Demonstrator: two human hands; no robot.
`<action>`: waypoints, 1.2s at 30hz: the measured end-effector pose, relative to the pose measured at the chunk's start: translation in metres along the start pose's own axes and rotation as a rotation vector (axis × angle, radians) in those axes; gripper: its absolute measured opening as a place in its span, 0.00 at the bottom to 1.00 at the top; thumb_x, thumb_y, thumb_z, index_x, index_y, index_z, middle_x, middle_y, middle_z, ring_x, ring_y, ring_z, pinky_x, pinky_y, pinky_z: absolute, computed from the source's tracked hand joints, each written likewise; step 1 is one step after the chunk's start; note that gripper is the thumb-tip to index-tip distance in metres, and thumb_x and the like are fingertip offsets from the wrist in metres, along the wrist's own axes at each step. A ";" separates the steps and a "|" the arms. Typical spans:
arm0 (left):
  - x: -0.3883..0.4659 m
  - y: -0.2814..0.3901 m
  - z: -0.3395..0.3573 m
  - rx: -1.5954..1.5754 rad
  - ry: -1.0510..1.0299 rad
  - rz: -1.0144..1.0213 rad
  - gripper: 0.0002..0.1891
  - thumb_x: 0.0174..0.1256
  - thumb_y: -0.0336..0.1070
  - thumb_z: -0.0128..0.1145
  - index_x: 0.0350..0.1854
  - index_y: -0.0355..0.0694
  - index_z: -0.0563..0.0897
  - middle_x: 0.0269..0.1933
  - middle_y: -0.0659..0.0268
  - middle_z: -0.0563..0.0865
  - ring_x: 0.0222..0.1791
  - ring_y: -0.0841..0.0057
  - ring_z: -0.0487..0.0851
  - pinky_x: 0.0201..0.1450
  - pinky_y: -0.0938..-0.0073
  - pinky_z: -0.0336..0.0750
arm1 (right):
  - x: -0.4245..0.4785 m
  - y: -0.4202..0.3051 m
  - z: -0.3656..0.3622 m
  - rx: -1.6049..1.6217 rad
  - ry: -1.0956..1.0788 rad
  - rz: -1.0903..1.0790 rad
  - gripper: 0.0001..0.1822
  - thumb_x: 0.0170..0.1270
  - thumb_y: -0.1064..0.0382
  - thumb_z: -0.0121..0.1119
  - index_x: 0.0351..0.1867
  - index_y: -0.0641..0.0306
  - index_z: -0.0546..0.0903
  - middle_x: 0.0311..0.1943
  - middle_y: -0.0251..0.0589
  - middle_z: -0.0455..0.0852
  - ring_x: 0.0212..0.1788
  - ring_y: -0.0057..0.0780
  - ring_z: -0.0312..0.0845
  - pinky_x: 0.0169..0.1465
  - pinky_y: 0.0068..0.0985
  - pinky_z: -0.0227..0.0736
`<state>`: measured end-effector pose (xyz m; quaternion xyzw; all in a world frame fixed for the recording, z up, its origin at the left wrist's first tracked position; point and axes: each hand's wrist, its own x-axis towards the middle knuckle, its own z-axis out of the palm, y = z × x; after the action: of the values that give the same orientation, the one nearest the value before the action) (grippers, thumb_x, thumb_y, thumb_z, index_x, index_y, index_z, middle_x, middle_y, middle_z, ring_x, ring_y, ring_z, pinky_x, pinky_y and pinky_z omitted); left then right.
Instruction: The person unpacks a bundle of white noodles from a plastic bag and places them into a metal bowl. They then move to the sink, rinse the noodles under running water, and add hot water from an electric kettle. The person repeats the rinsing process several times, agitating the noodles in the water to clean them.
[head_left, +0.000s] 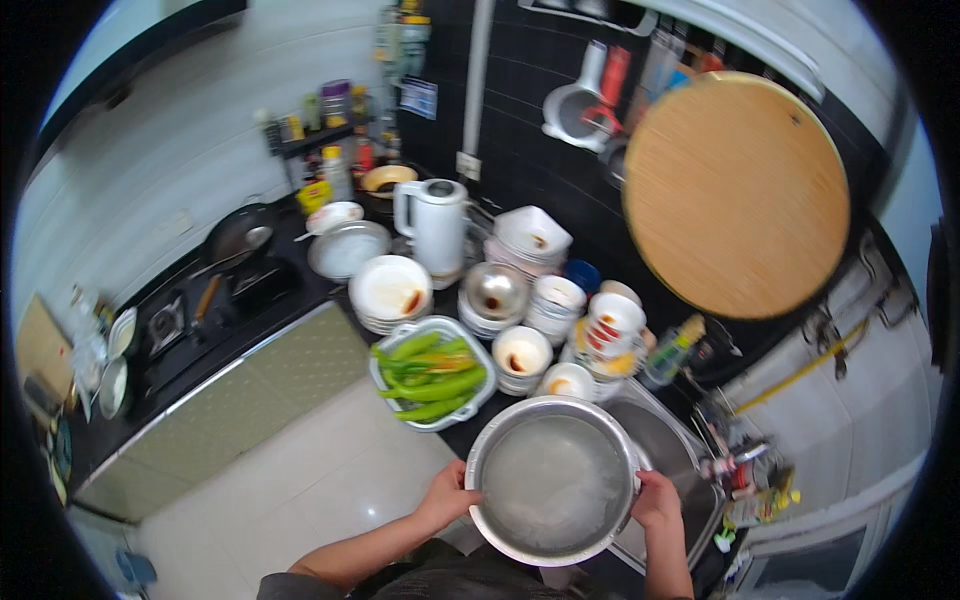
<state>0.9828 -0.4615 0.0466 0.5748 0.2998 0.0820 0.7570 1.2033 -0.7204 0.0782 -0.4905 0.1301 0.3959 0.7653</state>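
My left hand (448, 496) grips the left rim of a round metal basin (553, 480), thumb over the edge. The basin's right rim is in my right hand (657, 498). Cloudy greyish liquid seems to lie in the basin, which I hold level before my body, partly over a steel sink (660, 435). Just beyond it stand small white bowls (570, 381) and a bowl with a brown stain (522, 358). A pale plastic basket (486, 375) of long green peppers (435, 375) is to the upper left.
Stacked white plates (390, 289), a metal bowl (495, 292) and a white electric kettle (441, 229) crowd the counter. A round wooden board (739, 195) hangs on the wall at right. A wok (238, 236) stands on the left counter; bottles (754, 510) stand right of the sink.
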 end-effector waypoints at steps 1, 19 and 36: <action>-0.010 0.003 -0.018 -0.010 0.033 0.028 0.16 0.43 0.25 0.57 0.37 0.33 0.70 0.30 0.63 0.78 0.24 0.80 0.76 0.23 0.79 0.72 | 0.002 0.006 0.022 -0.026 -0.048 0.023 0.15 0.51 0.67 0.48 0.43 0.67 0.76 0.38 0.42 0.81 0.42 0.34 0.76 0.50 0.29 0.68; -0.222 -0.017 -0.311 -0.207 0.935 0.176 0.15 0.42 0.28 0.57 0.35 0.32 0.71 0.25 0.64 0.76 0.21 0.80 0.74 0.20 0.77 0.70 | 0.062 0.259 0.402 -0.517 -0.650 0.514 0.15 0.48 0.64 0.50 0.37 0.71 0.77 0.39 0.47 0.81 0.44 0.41 0.76 0.54 0.39 0.66; -0.387 -0.080 -0.513 -0.645 1.723 0.155 0.15 0.36 0.19 0.54 0.32 0.33 0.70 0.22 0.63 0.77 0.17 0.77 0.75 0.16 0.78 0.69 | -0.017 0.629 0.699 -0.985 -0.955 0.994 0.11 0.50 0.68 0.47 0.33 0.72 0.75 0.34 0.48 0.80 0.37 0.39 0.76 0.47 0.34 0.71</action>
<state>0.3723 -0.2477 0.0305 0.0949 0.6830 0.6113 0.3884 0.5985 -0.0023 0.0192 -0.4338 -0.1938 0.8625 0.1741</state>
